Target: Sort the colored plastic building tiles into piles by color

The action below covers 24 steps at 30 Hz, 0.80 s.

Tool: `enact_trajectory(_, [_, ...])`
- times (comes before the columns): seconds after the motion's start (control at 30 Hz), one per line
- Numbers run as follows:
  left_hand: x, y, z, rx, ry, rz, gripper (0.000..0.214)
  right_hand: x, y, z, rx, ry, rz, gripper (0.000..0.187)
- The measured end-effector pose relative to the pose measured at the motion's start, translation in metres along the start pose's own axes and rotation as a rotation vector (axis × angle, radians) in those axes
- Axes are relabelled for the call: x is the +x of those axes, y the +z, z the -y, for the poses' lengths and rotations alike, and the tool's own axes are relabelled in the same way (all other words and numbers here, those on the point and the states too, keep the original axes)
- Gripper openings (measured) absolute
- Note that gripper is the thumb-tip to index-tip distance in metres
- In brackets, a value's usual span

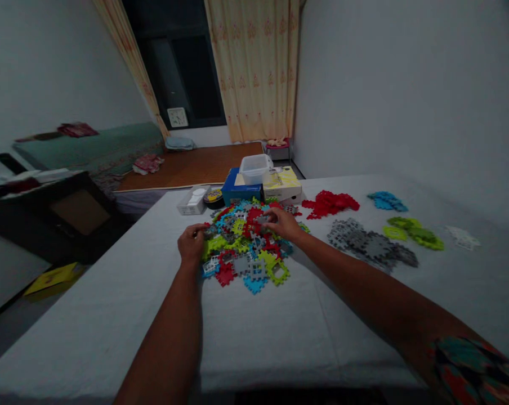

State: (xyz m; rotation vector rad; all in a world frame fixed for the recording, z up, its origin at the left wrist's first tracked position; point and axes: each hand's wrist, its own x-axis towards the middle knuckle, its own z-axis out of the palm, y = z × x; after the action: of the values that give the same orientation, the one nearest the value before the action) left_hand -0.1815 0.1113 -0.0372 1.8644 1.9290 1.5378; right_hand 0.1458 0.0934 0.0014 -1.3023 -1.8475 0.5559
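Note:
A mixed heap of flat interlocking plastic tiles (246,247), red, blue, green, grey and white, lies on the white-covered table (280,326). My left hand (191,244) rests at the heap's left edge, fingers curled and pinching a grey tile (209,230). My right hand (284,224) lies on the heap's far right side, its fingers closed on a grey tile (263,219). To the right lie sorted groups: red tiles (330,203), blue tiles (385,200), grey tiles (370,243), green tiles (415,232) and white tiles (463,237).
Behind the heap stand a blue box (237,191), a yellow-white box (284,184) and a clear plastic tub (254,167) on top. A small clear container (192,201) sits left of them. A bed (187,166), dark furniture (64,211) and a curtained window (254,67) lie beyond.

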Motion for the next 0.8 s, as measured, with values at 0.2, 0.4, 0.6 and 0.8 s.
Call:
enact_trajectory(0.2, [0.001, 0.003, 0.003, -0.016, -0.015, 0.005, 0.03, -0.007, -0.056, -0.022, 0.046, -0.064, -0.08, 0.012])
enact_trajectory(0.4, [0.007, -0.012, 0.006, 0.138, -0.152, -0.012, 0.036, -0.036, -0.163, -0.06, 0.125, 0.15, -0.031, 0.033])
enact_trajectory(0.6, [0.01, -0.024, 0.006, 0.157, -0.357, -0.04, 0.045, -0.069, -0.227, -0.095, -0.047, 0.272, 0.132, 0.04])
enact_trajectory(0.8, [0.007, -0.009, 0.0, 0.082, -0.247, 0.154, 0.043, -0.06, -0.21, -0.097, -0.264, 0.19, 0.056, 0.029])
